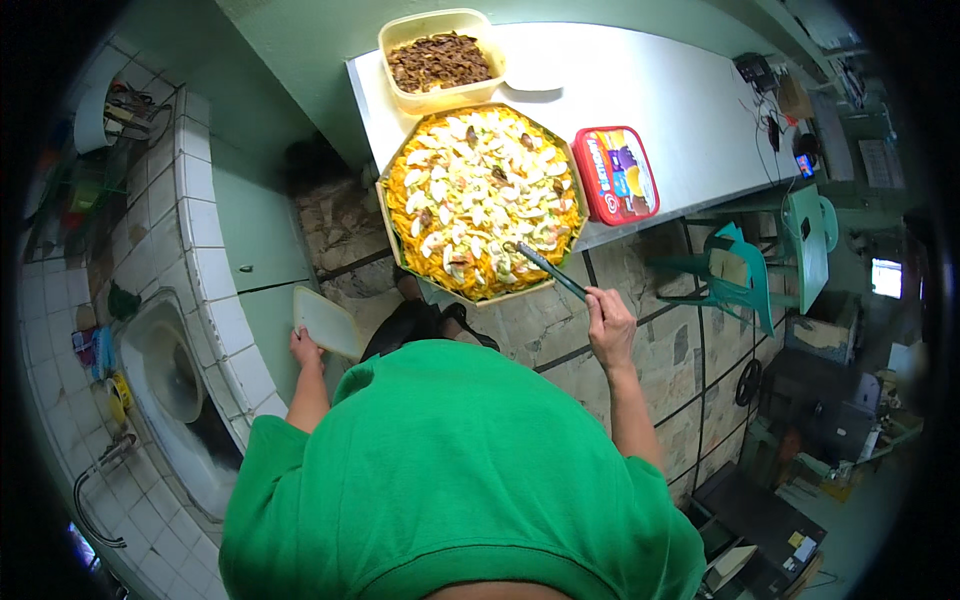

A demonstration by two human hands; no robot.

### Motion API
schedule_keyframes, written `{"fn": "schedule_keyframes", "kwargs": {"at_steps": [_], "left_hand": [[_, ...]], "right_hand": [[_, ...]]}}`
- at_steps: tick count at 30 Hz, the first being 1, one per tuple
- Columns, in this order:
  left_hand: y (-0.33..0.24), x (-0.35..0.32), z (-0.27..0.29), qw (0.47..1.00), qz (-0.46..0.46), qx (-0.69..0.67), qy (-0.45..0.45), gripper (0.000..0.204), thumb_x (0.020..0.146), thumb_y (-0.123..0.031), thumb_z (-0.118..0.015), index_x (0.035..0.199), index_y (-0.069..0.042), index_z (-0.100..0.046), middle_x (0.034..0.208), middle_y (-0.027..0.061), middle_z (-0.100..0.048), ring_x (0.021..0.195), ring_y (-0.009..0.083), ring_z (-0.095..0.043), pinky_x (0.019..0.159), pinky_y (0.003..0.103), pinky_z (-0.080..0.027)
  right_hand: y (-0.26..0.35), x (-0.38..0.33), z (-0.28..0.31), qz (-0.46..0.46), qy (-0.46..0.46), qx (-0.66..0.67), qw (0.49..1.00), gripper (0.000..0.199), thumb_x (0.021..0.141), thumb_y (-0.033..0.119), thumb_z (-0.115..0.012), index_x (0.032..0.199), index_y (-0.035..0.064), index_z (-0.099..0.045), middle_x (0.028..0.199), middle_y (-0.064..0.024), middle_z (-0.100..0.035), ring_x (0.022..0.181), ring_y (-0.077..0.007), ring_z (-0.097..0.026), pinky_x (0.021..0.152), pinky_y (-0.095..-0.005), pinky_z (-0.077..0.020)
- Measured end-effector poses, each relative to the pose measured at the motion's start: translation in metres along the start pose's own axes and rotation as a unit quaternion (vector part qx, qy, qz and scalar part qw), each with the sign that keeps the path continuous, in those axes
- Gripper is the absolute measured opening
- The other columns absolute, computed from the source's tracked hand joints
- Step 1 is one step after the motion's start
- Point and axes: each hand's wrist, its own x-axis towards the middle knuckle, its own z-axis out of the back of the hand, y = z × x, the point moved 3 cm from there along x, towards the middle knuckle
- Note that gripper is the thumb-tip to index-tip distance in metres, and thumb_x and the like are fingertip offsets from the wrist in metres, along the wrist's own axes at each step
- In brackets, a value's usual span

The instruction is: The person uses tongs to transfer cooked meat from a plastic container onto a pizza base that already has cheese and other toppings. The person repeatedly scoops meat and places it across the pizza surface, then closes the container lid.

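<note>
We see the right hand grasping a dark utensil, whose tip seems to touch the yellow noodles in the octagonal tray on the desk, while the left hand grasps a pale lid.

Passage found open over the white surface, right of the yellow container and beyond the red tub. Octagonal tray obstructs the near-left end; tub stands just beside it.
</note>
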Motion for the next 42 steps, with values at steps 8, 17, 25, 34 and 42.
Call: {"fn": "schedule_keyframes", "kwargs": {"at_steps": [8, 17, 25, 34, 42], "left_hand": [[0.0, -0.003, -0.019, 0.999, -0.031, 0.016, 0.037, 0.034, 0.095, -0.029, -0.052, 0.116, -0.003, -0.056, 0.098, 0.0121, -0.062, 0.077, 0.0228, -0.063, 0.05, 0.034, -0.053], [-0.037, -0.017, -0.025, 0.997, -0.043, 0.019, 0.064, 0.037, 0.096, -0.032, -0.05, 0.12, -0.004, -0.054, 0.106, 0.0108, -0.06, 0.088, 0.0236, -0.061, 0.06, 0.039, -0.054], [-0.024, -0.002, -0.004, 0.998, -0.064, 0.029, -0.008, 0.03, 0.095, -0.028, -0.053, 0.109, -0.002, -0.059, 0.082, 0.0096, -0.06, 0.061, 0.0177, -0.057, 0.042, 0.03, -0.044], [-0.004, 0.019, 0.01, 0.998, 0.019, -0.052, -0.014, 0.029, 0.096, -0.024, -0.052, 0.116, -0.005, -0.058, 0.091, 0.0087, -0.063, 0.075, 0.0195, -0.062, 0.047, 0.035, -0.052], [0.006, 0.038, 0.023, 0.997, 0.022, -0.065, -0.019, 0.03, 0.096, -0.024, -0.052, 0.119, -0.006, -0.056, 0.096, 0.0108, -0.063, 0.08, 0.0209, -0.063, 0.054, 0.037, -0.056]], "right_hand": [[-0.019, -0.041, -0.009, 0.005, -0.004, -0.059, 0.998, 0.016, 0.091, 0.018, -0.057, 0.1, 0.0071, -0.065, 0.083, -0.0103, -0.06, 0.069, -0.0307, -0.061, 0.059, -0.0378, -0.0468], [-0.013, -0.01, 0.005, -0.025, -0.053, 0.079, 0.995, 0.019, 0.094, 0.013, -0.054, 0.103, 0.0014, -0.065, 0.081, -0.0133, -0.06, 0.074, -0.0262, -0.06, 0.069, -0.0349, -0.0467], [0.018, 0.176, -0.046, 0.067, -0.115, 0.131, 0.982, 0.027, 0.097, 0.02, -0.05, 0.109, -0.0014, -0.063, 0.091, -0.0149, -0.067, 0.082, -0.0221, -0.063, 0.074, -0.0327, -0.0484], [0.117, 0.352, -0.17, 0.135, -0.009, -0.147, 0.98, 0.022, 0.092, 0.031, -0.052, 0.093, 0.0118, -0.063, 0.096, -0.0129, -0.065, 0.082, -0.0343, -0.065, 0.073, -0.0484, -0.0508], [0.152, 0.386, -0.215, 0.196, 0.026, -0.166, 0.966, 0.023, 0.092, 0.028, -0.052, 0.09, 0.0069, -0.06, 0.096, -0.0128, -0.061, 0.077, -0.0357, -0.065, 0.066, -0.0491, -0.0506]]}}
